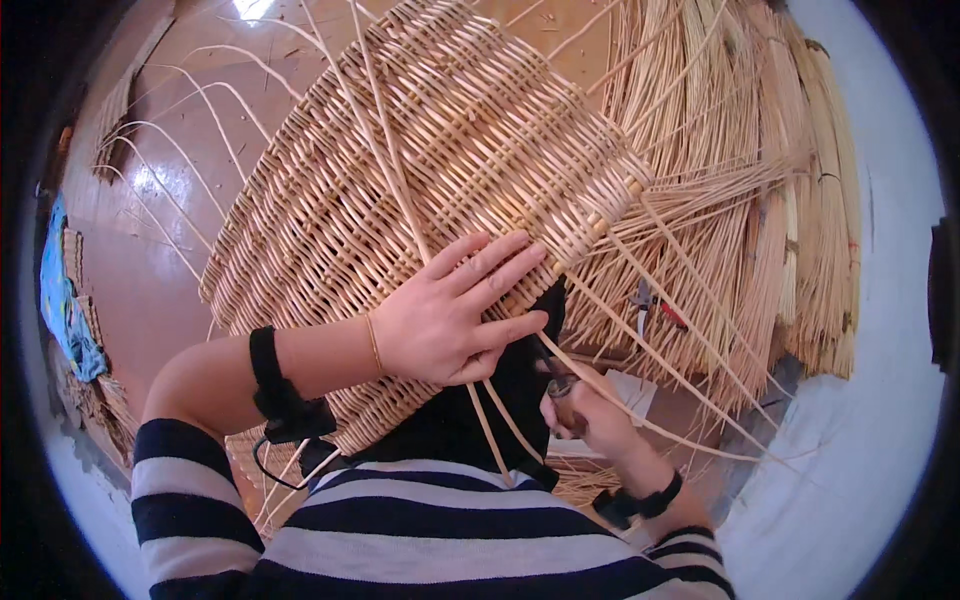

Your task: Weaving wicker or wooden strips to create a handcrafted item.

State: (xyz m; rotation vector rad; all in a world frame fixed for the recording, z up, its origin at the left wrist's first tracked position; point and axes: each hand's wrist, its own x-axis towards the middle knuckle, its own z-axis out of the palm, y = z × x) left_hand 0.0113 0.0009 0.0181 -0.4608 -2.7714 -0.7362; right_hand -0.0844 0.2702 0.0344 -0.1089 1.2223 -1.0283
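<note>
A woven wicker panel [420,157] lies tilted across my lap, long loose willow rods standing out from its edges. My left hand [457,315] rests on the panel near its lower right edge, its fingers spread over the weave; two crossing rods [390,165] run up from beside its index finger. Below that edge, my right hand [589,416] grips the wooden handle of a tool [564,397], probably a bodkin. The tool's dark shaft points up toward the panel's edge, and its tip is hidden. A rod [637,420] passes just over my right hand.
Bundles of willow rods [810,210] lie on the right by a pale wall. Red-handled pruning shears [664,309] lie on the loose rods. A blue cloth [66,300] is at the far left. Rods curve out over the brown floor [150,255].
</note>
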